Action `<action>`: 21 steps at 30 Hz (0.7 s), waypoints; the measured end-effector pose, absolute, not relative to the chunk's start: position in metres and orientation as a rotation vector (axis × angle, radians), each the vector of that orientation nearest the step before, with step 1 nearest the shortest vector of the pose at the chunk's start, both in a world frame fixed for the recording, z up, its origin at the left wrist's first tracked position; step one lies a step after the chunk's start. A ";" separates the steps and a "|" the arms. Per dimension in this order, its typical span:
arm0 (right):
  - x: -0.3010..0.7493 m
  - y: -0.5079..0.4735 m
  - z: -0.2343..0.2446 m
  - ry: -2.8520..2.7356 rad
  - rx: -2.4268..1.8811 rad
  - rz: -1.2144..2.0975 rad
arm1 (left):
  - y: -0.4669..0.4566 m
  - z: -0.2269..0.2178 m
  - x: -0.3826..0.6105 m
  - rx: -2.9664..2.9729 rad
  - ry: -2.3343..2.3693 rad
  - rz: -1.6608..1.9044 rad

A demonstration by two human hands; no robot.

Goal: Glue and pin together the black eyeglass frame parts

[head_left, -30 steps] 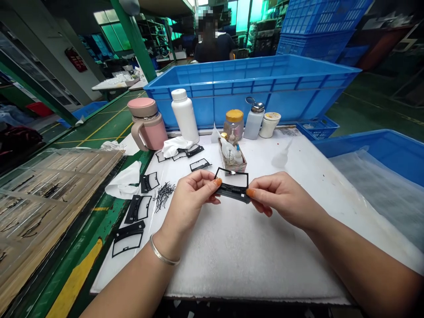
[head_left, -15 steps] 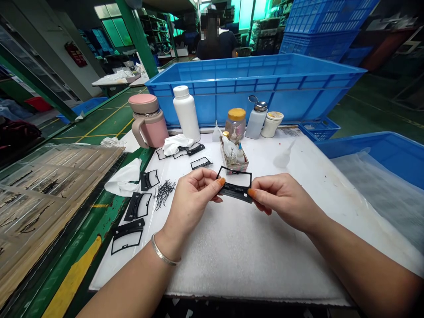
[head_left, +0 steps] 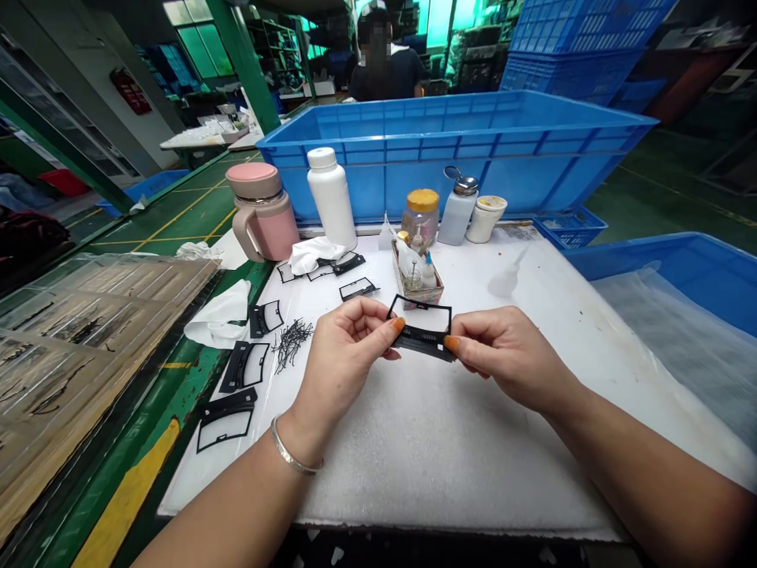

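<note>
Over the white desk (head_left: 426, 450), left hand (head_left: 348, 343) and right hand (head_left: 514, 359) pinch a black frame (head_left: 421, 344) between their fingers (head_left: 470, 349).
Behind: blue crate (head_left: 485, 170), a person (head_left: 402, 75), green windows (head_left: 206, 52).

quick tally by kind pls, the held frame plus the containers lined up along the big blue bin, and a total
Frame: 1, black frame
Mugs: 1, pink mug
Bottles: 2, white bottle and grey bottle
Jars: 2, yellow-lidded jar and white jar
Total: 6
</note>
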State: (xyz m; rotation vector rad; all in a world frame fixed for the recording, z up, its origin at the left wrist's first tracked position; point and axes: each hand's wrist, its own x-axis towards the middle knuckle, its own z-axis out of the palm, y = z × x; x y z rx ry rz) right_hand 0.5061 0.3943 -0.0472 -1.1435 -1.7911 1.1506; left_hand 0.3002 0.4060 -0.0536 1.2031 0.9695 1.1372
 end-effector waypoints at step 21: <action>0.519 0.395 -0.049 -1.671 -1.051 0.659 | 0.414 -0.056 0.295 0.919 0.845 0.839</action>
